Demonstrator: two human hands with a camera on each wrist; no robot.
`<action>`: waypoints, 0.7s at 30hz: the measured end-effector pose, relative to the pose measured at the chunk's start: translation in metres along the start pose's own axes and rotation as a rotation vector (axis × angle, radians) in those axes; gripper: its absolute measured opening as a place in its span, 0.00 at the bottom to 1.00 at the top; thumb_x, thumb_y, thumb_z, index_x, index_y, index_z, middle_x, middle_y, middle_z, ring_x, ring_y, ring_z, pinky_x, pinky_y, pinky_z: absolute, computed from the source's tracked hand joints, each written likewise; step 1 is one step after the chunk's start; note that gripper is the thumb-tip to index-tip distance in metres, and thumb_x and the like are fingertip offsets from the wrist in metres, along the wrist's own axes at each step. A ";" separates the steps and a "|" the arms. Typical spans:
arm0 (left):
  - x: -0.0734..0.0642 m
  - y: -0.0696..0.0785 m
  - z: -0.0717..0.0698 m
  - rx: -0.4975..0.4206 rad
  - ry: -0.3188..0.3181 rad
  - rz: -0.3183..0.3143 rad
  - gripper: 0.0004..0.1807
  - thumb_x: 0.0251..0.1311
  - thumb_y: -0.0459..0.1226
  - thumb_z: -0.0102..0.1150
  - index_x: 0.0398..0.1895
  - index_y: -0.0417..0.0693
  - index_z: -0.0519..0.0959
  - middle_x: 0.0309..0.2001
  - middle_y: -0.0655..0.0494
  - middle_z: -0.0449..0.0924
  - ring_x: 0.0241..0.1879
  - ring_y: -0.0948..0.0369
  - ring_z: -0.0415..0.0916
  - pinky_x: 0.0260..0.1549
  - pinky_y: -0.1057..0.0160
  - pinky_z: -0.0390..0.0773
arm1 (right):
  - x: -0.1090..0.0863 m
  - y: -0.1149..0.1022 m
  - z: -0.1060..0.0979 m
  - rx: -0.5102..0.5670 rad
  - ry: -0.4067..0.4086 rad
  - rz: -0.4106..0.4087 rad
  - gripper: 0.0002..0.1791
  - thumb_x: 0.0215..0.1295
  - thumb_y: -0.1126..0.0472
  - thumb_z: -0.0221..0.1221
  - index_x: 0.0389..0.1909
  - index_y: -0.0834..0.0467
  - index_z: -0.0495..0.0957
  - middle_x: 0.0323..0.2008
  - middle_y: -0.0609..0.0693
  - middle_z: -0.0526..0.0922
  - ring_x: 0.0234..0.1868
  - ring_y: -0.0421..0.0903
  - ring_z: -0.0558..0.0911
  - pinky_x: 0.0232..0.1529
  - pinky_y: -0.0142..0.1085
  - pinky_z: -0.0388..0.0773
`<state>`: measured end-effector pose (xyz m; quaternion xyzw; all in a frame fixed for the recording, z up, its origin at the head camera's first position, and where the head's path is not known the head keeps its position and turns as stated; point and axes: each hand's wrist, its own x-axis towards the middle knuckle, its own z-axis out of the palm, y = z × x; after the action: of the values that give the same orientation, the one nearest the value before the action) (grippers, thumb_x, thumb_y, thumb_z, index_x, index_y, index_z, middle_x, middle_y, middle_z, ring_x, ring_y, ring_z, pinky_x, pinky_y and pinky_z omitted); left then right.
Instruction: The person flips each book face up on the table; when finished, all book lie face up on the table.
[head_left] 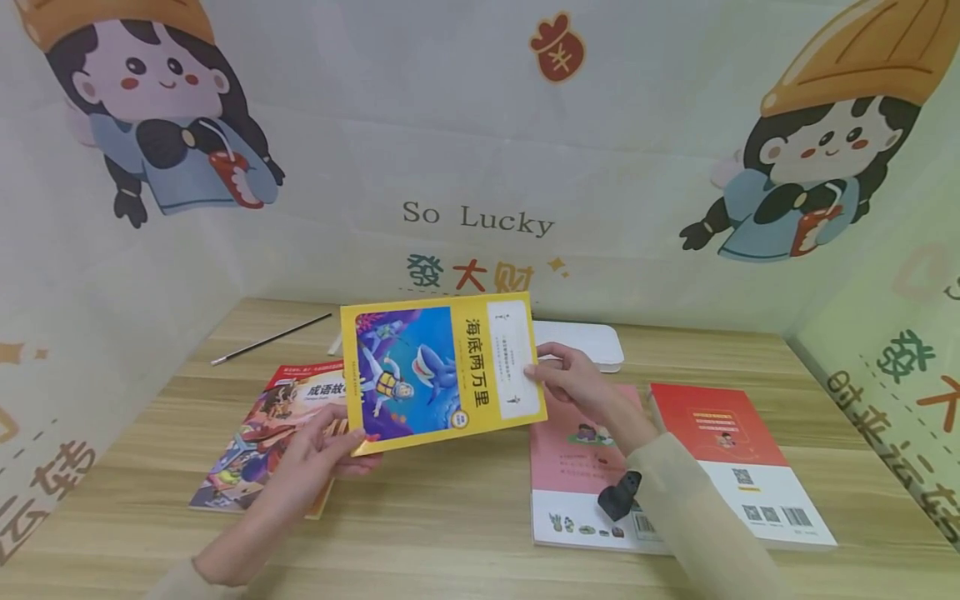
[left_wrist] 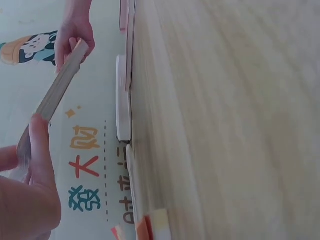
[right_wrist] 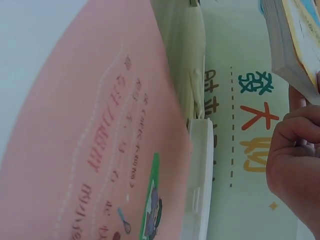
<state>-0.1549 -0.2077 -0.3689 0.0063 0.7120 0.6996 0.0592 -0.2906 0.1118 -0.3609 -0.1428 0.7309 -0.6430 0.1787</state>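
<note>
A yellow book (head_left: 444,372) with a blue undersea picture is held up sideways above the table, its cover facing the head camera. My left hand (head_left: 318,450) grips its lower left corner, thumb on the cover. At the opposite end my right hand (head_left: 581,379) pinches the edge between thumb and fingers. In the left wrist view the book's page edge (left_wrist: 55,92) runs between the two hands. The right wrist view catches one corner of the book (right_wrist: 287,47) above the right hand (right_wrist: 297,155).
A colourful book (head_left: 255,442) lies behind the left forearm. To the right lie a pink-and-white book (head_left: 558,500) and a red-and-white book (head_left: 742,450). Farther back are a white case (head_left: 592,340) and a thin black stick (head_left: 273,337). A printed cloth (head_left: 480,125) hangs behind the table.
</note>
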 end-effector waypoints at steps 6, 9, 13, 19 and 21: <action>-0.001 0.004 -0.005 0.105 -0.072 -0.011 0.24 0.59 0.44 0.52 0.53 0.39 0.61 0.43 0.42 0.77 0.40 0.46 0.75 0.45 0.51 0.71 | -0.002 -0.001 -0.001 0.056 -0.007 0.002 0.16 0.58 0.65 0.56 0.44 0.65 0.65 0.29 0.50 0.79 0.17 0.38 0.66 0.18 0.26 0.60; 0.000 0.006 -0.005 0.167 -0.042 -0.031 0.28 0.56 0.45 0.55 0.56 0.42 0.61 0.44 0.46 0.76 0.41 0.53 0.75 0.46 0.53 0.70 | -0.003 0.000 -0.003 0.107 -0.033 -0.002 0.15 0.58 0.66 0.56 0.44 0.65 0.64 0.34 0.52 0.80 0.29 0.41 0.76 0.30 0.28 0.71; 0.003 0.009 -0.006 0.116 0.009 -0.033 0.30 0.57 0.44 0.55 0.58 0.41 0.58 0.45 0.46 0.74 0.42 0.56 0.73 0.46 0.56 0.71 | -0.004 0.001 -0.006 0.133 -0.080 -0.014 0.14 0.59 0.67 0.55 0.44 0.65 0.64 0.37 0.53 0.80 0.37 0.45 0.79 0.38 0.33 0.75; 0.011 0.009 -0.012 0.052 0.084 -0.020 0.31 0.59 0.50 0.50 0.58 0.38 0.58 0.48 0.46 0.73 0.42 0.58 0.75 0.44 0.56 0.72 | -0.004 0.004 -0.010 0.115 -0.160 -0.004 0.14 0.59 0.68 0.54 0.45 0.65 0.65 0.38 0.54 0.78 0.36 0.45 0.77 0.40 0.33 0.74; 0.014 0.008 -0.015 0.039 0.101 -0.011 0.32 0.58 0.50 0.50 0.59 0.38 0.58 0.47 0.46 0.72 0.40 0.59 0.75 0.43 0.58 0.73 | -0.004 0.005 -0.011 0.104 -0.193 0.006 0.15 0.58 0.67 0.55 0.45 0.66 0.65 0.39 0.55 0.78 0.38 0.45 0.77 0.43 0.35 0.74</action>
<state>-0.1705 -0.2216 -0.3620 -0.0317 0.7278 0.6846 0.0265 -0.2918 0.1244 -0.3646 -0.1923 0.6762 -0.6630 0.2573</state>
